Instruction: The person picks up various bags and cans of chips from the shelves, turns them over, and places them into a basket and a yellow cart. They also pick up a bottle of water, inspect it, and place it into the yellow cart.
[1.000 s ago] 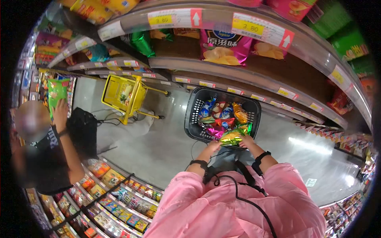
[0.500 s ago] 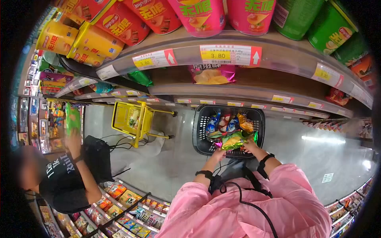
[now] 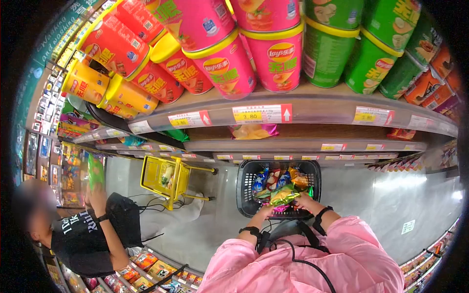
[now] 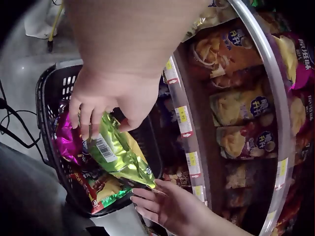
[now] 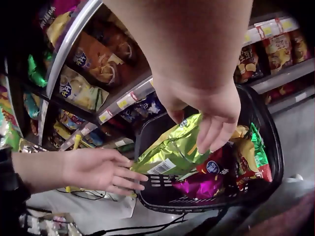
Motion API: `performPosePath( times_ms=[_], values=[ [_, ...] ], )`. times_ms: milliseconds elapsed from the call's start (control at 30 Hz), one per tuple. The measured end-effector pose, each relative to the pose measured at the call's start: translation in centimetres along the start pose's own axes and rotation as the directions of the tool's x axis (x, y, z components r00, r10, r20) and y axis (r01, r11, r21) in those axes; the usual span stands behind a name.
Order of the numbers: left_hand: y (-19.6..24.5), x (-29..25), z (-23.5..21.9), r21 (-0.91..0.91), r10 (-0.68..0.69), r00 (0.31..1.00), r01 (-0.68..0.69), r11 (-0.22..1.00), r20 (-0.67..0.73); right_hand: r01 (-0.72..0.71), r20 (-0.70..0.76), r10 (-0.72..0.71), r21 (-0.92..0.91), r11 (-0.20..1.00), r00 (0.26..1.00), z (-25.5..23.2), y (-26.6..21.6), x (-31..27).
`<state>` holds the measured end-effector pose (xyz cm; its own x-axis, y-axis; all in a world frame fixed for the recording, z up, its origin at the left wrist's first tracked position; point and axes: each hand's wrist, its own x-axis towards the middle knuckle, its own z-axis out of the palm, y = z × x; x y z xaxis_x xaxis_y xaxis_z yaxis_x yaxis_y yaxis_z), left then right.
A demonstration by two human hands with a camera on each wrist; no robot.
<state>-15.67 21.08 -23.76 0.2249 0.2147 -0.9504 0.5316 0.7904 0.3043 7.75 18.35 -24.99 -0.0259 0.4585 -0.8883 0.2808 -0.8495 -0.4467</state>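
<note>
A shiny green and yellow chip bag (image 3: 285, 194) is held in both hands over the black shopping basket (image 3: 318, 193). My left hand (image 4: 110, 98) pinches one end between thumb and fingers, close to the printed barcode. At the opposite end, my right hand (image 5: 209, 110) grips the bag with its fingers bent over the edge. Beneath it lie several snack bags, among them a magenta bag (image 5: 199, 187), a red and green bag (image 5: 253, 160), an orange bag (image 3: 298, 177) and a blue bag (image 3: 261, 177). The held bag covers part of them.
Shelves with price tags (image 3: 262, 115) rise just beyond the basket, stacked with Lay's tubs (image 3: 278, 61). A yellow trolley (image 3: 163, 178) stands to the left. Farther left, a person in a black shirt (image 3: 80, 239) holds a green bag (image 3: 95, 171). Cables hang near the basket.
The head view has tilted up, bringing the shelf of tubs into sight. Both hands keep hold of the green bag, which has shifted slightly farther in over the basket.
</note>
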Motion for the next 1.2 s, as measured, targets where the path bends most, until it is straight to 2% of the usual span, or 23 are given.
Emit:
performPosePath(
  times_ms=[33, 100, 133, 200, 233, 333, 400, 467, 533, 567, 633, 667, 700, 800, 833, 867, 900, 933, 967, 1000, 1067, 1100, 1200],
  values=[
    [0.1, -0.4, -0.2, -0.001, 0.001, 1.0, -0.001, 1.0, 0.013, 0.025, 0.006, -0.025, -0.008, 1.0, 1.0, -0.4, -1.1, -1.9],
    [0.8, -0.6, -0.4, 0.188, 0.0, 0.997, -0.015, 0.982, 0.079, 0.116, 0.03, -0.115, -0.042, 0.992, 0.993, -1.3, -3.0, -5.5],
    [1.0, -0.6, -0.5, 0.279, -0.007, 0.993, -0.025, 0.96, 0.114, 0.197, 0.051, -0.191, -0.195, 0.961, 0.98, -1.3, -2.3, -4.3],
    [0.6, -0.6, -0.2, 0.307, -0.013, 0.995, -0.019, 0.952, 0.102, 0.34, 0.127, -0.318, -0.478, 0.81, 0.939, -1.5, 0.0, -1.2],
    [0.6, -0.4, 0.0, 0.321, -0.012, 0.995, -0.02, 0.947, 0.097, 0.54, 0.193, -0.543, -0.586, 0.604, 0.817, -1.7, 1.0, -1.3],
    [1.0, -0.3, 0.3, 0.403, 0.008, 0.994, -0.05, 0.914, 0.107, 0.3, 0.066, -0.298, -0.383, 0.874, 0.952, -1.8, 1.9, -2.7],
    [1.3, 0.2, 0.7, 0.452, 0.031, 0.99, -0.092, 0.887, 0.14, 0.275, 0.088, -0.262, -0.382, 0.882, 0.961, -2.8, 0.9, -6.1],
    [3.0, -2.9, 1.5, 0.38, 0.194, 0.97, -0.237, 0.894, 0.15, 0.304, 0.026, -0.319, -0.383, 0.872, 0.947, -3.3, 4.0, -4.8],
    [1.8, 0.5, 1.3, 0.33, 0.344, 0.913, -0.401, 0.855, 0.218, 0.202, 0.054, -0.195, -0.264, 0.943, 0.979, -4.0, 6.3, -3.5],
    [1.6, 1.2, 1.3, 0.403, 0.35, 0.918, -0.397, 0.825, 0.189, 0.192, 0.099, -0.179, -0.146, 0.97, 0.979, -4.8, 6.4, -4.2],
    [3.9, -1.0, 1.6, 0.513, 0.329, 0.935, -0.347, 0.785, 0.129, 0.192, 0.029, -0.191, -0.022, 0.981, 0.981, -5.8, 5.8, -6.1],
    [4.5, -2.3, 1.6, 0.437, 0.427, 0.889, -0.453, 0.777, 0.164, 0.198, -0.011, -0.197, 0.045, 0.979, 0.98, -6.5, 5.8, -6.8],
    [5.0, -3.6, 1.5, 0.357, 0.519, 0.832, -0.554, 0.752, 0.197, 0.129, -0.038, -0.127, 0.067, 0.989, 0.991, -7.4, 5.8, -6.6],
    [5.2, 3.2, 1.0, 0.421, 0.45, 0.885, -0.457, 0.784, 0.122, 0.222, -0.193, -0.182, 0.212, 0.952, 0.964, -10.6, 5.4, -8.3],
    [7.2, -2.7, 1.3, 0.45, 0.487, 0.87, -0.466, 0.762, 0.078, 0.256, -0.222, -0.2, 0.264, 0.93, 0.954, -11.6, 5.0, -9.5],
    [6.8, -0.6, 0.6, 0.555, 0.678, 0.723, -0.621, 0.554, 0.132, 0.32, -0.253, -0.254, 0.265, 0.91, 0.933, -12.7, 5.7, -9.2],
    [6.0, 2.9, -0.4, 0.636, 0.816, 0.537, -0.711, 0.302, 0.213, 0.383, -0.283, -0.308, 0.266, 0.885, 0.908, -13.7, 6.7, -9.0],
    [5.9, 4.7, -0.8, 0.684, 0.888, 0.333, -0.729, 0.03, 0.316, 0.441, -0.311, -0.356, 0.271, 0.856, 0.881, -15.0, 8.6, -8.5],
    [7.4, 1.0, 0.5, 0.457, 0.628, 0.778, -0.552, 0.697, -0.019, 0.518, -0.314, -0.49, 0.008, 0.855, 0.813, -16.7, 10.7, -8.5],
    [7.7, -1.3, 1.2, 0.309, 0.598, 0.799, -0.556, 0.772, -0.057, 0.555, -0.281, -0.608, -0.251, 0.793, 0.742, -18.6, 13.3, -8.7],
    [7.6, -3.6, 2.0, -0.008, 0.51, 0.854, -0.514, 0.858, -0.106, 0.452, -0.379, -0.421, -0.009, 0.892, 0.824, -19.4, 15.0, -12.0],
    [6.9, -2.0, 2.0, -0.113, 0.509, 0.851, -0.523, 0.845, -0.13, 0.265, -0.359, -0.085, 0.49, 0.83, 0.929, -19.1, 13.8, -16.4],
    [5.5, 0.1, 1.1, -0.144, 0.414, 0.898, -0.434, 0.889, -0.15, 0.288, -0.439, 0.064, 0.685, 0.67, 0.896, -19.7, 20.6, -18.0]
  ],
)
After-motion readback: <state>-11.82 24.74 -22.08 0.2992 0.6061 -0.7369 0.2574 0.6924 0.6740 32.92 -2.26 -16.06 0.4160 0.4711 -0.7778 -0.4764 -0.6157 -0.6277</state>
